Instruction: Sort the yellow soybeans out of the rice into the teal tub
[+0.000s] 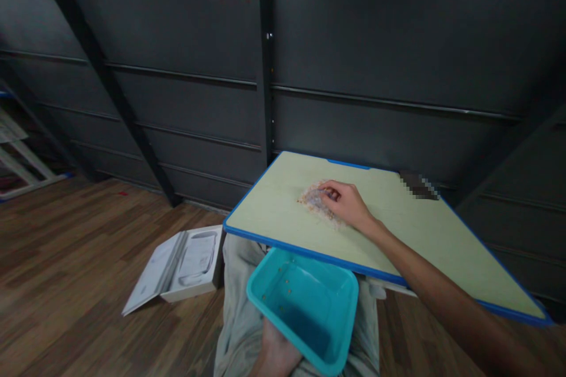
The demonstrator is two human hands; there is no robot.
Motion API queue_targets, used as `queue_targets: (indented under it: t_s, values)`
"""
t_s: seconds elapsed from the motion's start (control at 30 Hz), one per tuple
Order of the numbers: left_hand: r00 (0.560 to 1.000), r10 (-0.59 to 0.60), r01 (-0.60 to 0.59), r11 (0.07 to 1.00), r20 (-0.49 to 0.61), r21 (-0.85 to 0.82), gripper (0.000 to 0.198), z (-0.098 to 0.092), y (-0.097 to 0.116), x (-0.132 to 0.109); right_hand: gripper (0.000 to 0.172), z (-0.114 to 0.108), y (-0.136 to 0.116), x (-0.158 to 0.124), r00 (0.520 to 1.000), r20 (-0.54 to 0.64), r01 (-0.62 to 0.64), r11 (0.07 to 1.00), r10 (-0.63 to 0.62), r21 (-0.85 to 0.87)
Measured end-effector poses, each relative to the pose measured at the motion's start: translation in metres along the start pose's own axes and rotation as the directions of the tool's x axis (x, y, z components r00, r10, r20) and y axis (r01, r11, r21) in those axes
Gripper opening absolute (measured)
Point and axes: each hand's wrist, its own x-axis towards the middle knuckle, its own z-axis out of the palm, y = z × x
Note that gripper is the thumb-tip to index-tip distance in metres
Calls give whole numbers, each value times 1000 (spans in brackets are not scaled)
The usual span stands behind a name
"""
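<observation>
A turquoise plastic basin (309, 300) is tilted over my lap. My left hand (278, 347) grips it from below at its near-left side, with the fingers mostly hidden beneath it. A few small yellowish bits cling to the basin's inner left wall. On the low table (265, 206), with its pale top and blue edging, lies a spread heap of pale, rice-like grains (312, 200) mixed with tan bits. My right hand (345, 200) rests over this heap, thumb and fingers curled together in a pinch. Whatever is between those fingertips is too small to make out.
An open white box (194, 265) with a moulded insert lies on the wooden floor (88, 253), left of my legs. A dark, pixelated object (420, 186) sits at the table's far right edge. Behind the table rises a dark panelled wall (198, 29).
</observation>
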Motion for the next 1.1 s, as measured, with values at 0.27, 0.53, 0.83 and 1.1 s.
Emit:
queue_targets:
  t_s: [0.27, 0.53, 0.83, 1.1]
  values:
    - [997, -2, 2, 1000, -81, -5, 18, -5, 0, 1, 22, 2, -2, -1, 993, 34, 113, 993, -112, -25]
    - [999, -20, 21, 999, -29, 40, 21, 1, 0, -1, 24, 1, -1, -1, 990, 65, 128, 991, -125, -44]
    - [997, -4, 9, 998, -73, 63, 26, -10, -1, 1, 21, 1, -8, -2, 984, 107, 144, 989, -145, 25]
    - [1000, 2, -2, 999, -4, 43, 33, -13, -1, 3, 23, 1, -9, -4, 974, 153, 150, 983, -164, 104]
